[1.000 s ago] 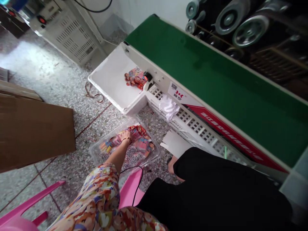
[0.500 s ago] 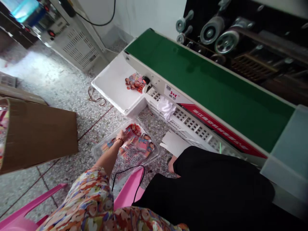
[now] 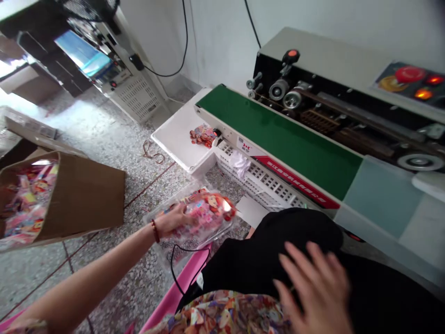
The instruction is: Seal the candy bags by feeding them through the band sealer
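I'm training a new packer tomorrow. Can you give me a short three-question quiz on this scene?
1. Multiple choice: what does the left hand hold?
A) a white cloth
B) a bundle of colourful packets
C) a black cable
2. True or false: the right hand grips a packet.
3. Fill in: the machine's conveyor belt is coloured ___.

Key
1. B
2. False: it is open and empty, over the lap.
3. Green
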{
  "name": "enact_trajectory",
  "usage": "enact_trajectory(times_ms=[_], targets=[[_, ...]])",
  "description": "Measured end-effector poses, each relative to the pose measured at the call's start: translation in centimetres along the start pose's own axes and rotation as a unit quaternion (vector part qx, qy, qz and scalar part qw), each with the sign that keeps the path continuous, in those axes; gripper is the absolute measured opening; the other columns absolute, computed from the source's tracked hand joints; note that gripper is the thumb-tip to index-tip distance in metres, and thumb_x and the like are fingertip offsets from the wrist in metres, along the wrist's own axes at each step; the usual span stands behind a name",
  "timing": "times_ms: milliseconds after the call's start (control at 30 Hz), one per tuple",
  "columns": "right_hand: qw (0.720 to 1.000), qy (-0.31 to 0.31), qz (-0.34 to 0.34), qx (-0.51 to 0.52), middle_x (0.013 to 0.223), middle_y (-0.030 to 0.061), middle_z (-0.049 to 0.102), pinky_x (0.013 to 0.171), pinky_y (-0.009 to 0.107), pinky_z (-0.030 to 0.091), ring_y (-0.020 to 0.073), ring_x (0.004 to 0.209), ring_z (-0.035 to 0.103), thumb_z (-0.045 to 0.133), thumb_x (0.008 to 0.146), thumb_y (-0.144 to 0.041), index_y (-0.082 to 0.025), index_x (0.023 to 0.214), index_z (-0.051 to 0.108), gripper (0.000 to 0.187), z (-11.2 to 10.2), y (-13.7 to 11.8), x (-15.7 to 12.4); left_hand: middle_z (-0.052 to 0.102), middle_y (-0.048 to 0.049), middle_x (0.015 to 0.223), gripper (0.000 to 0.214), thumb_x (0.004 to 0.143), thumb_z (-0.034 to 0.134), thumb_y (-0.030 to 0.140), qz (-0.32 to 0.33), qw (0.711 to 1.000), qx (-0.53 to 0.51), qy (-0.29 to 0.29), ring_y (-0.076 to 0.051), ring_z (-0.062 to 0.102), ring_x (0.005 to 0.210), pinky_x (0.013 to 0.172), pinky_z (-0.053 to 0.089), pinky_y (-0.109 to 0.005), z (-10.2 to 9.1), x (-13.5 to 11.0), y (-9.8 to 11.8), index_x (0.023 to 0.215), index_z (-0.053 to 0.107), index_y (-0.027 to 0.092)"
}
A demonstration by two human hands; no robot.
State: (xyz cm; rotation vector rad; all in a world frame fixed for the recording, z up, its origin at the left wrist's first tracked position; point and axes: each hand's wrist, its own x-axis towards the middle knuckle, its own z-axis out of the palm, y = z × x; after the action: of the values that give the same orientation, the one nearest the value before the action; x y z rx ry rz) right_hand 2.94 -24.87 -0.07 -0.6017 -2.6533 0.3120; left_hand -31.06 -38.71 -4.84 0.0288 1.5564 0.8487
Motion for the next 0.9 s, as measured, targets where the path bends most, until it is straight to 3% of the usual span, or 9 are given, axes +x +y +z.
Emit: enact_trajectory(times_ms=[100, 200, 367, 467, 567, 667, 767, 833, 900], targets=[[0.997, -0.022, -0.06, 0.048, 0.148, 0.0121, 0.054, 0.121, 0.07, 0.01, 0.0371, 0.146, 0.034, 0.046, 0.106, -0.026, -0.017, 0.142, 0.052, 0.038, 2.6, -3.3, 2.8, 0.072, -0.0013, 0.08, 0.045, 0.056, 0.089, 0.022, 0.029, 0.995, -0.015, -0.09, -0.013, 0.064, 0.063, 0.057, 0.051, -0.021, 6.5, -4.2, 1.2, 0.094, 0.067, 0.014], [0.992, -0.027, -0.108, 0.05, 0.149, 0.0109, 0.053, 0.122, 0.067, 0.003, 0.0341, 0.144, 0.037, 0.035, 0.108, -0.019, -0.014, 0.141, 0.054, 0.038, 3.4, -4.9, 3.2, 0.069, 0.0009, 0.074, 0.038, 0.054, 0.088, 0.019, 0.049, 0.985, -0.019, -0.166, -0.012, 0.061, 0.065, 0.061, 0.05, -0.02, 11.0, -6.4, 1.3, 0.086, 0.069, 0.013], [0.995, -0.01, -0.094, 0.041, 0.147, 0.0134, 0.054, 0.124, 0.056, 0.014, 0.0318, 0.141, 0.042, 0.033, 0.108, -0.016, -0.008, 0.14, 0.054, 0.039, 1.8, -3.1, 0.5, 0.072, -0.0002, 0.079, 0.047, 0.052, 0.09, 0.02, -0.009, 0.971, -0.046, -0.235, -0.015, 0.065, 0.07, 0.066, 0.052, -0.023, 15.0, -7.2, 1.6, 0.095, 0.072, 0.015], [0.997, 0.014, -0.065, 0.046, 0.143, 0.0126, 0.058, 0.121, 0.048, 0.025, 0.0273, 0.136, 0.048, 0.033, 0.104, -0.008, -0.009, 0.141, 0.052, 0.042, -0.4, -1.3, -0.3, 0.073, -0.0013, 0.083, 0.05, 0.053, 0.093, 0.026, -0.058, 0.952, -0.021, -0.301, -0.016, 0.068, 0.074, 0.072, 0.054, -0.025, 16.7, -7.1, 3.6, 0.098, 0.072, 0.015], [0.995, 0.055, -0.043, 0.069, 0.135, 0.0136, 0.063, 0.113, 0.041, 0.038, 0.0245, 0.128, 0.056, 0.039, 0.101, -0.01, -0.01, 0.14, 0.052, 0.042, -3.5, 1.1, -0.5, 0.075, -0.0061, 0.095, 0.056, 0.068, 0.086, 0.055, -0.099, 0.886, 0.058, -0.448, -0.021, 0.072, 0.084, 0.08, 0.057, -0.033, 18.6, -6.8, 7.1, 0.103, 0.073, 0.013], [0.988, 0.066, 0.033, 0.138, 0.126, 0.0115, 0.068, 0.1, 0.037, 0.05, 0.0237, 0.113, 0.065, 0.049, 0.097, -0.02, -0.014, 0.135, 0.056, 0.039, -7.0, 4.2, -0.7, 0.073, -0.0119, 0.115, 0.08, 0.079, 0.06, 0.082, -0.092, 0.8, 0.151, -0.573, -0.029, 0.072, 0.1, 0.083, 0.057, -0.039, 21.4, -5.6, 10.8, 0.117, 0.07, 0.012], [0.94, 0.085, 0.222, 0.246, 0.101, 0.0043, 0.074, 0.08, 0.031, 0.054, 0.0207, 0.086, 0.069, 0.06, 0.09, -0.03, -0.02, 0.116, 0.066, 0.028, -9.8, 8.0, -0.5, 0.071, -0.0146, 0.123, 0.088, 0.081, 0.045, 0.089, -0.029, 0.786, 0.19, -0.587, -0.028, 0.072, 0.103, 0.083, 0.058, -0.036, 26.1, -3.1, 13.9, 0.118, 0.069, 0.013], [0.876, 0.13, 0.328, 0.328, 0.087, 0.0011, 0.072, 0.072, 0.029, 0.053, 0.0194, 0.076, 0.065, 0.07, 0.082, -0.036, -0.02, 0.1, 0.068, 0.024, -11.2, 11.2, -0.1, 0.073, -0.0161, 0.117, 0.086, 0.08, 0.046, 0.09, 0.022, 0.808, 0.2, -0.554, -0.024, 0.072, 0.095, 0.082, 0.057, -0.034, 30.0, -1.1, 15.4, 0.11, 0.07, 0.013], [0.816, 0.177, 0.372, 0.405, 0.08, 0.0005, 0.069, 0.068, 0.028, 0.051, 0.0193, 0.072, 0.063, 0.075, 0.073, -0.041, -0.018, 0.088, 0.066, 0.028, -12.0, 14.7, 0.4, 0.075, -0.015, 0.104, 0.078, 0.078, 0.055, 0.086, 0.092, 0.831, 0.216, -0.504, -0.019, 0.07, 0.085, 0.08, 0.056, -0.031, 34.1, 0.7, 16.4, 0.097, 0.071, 0.012]])
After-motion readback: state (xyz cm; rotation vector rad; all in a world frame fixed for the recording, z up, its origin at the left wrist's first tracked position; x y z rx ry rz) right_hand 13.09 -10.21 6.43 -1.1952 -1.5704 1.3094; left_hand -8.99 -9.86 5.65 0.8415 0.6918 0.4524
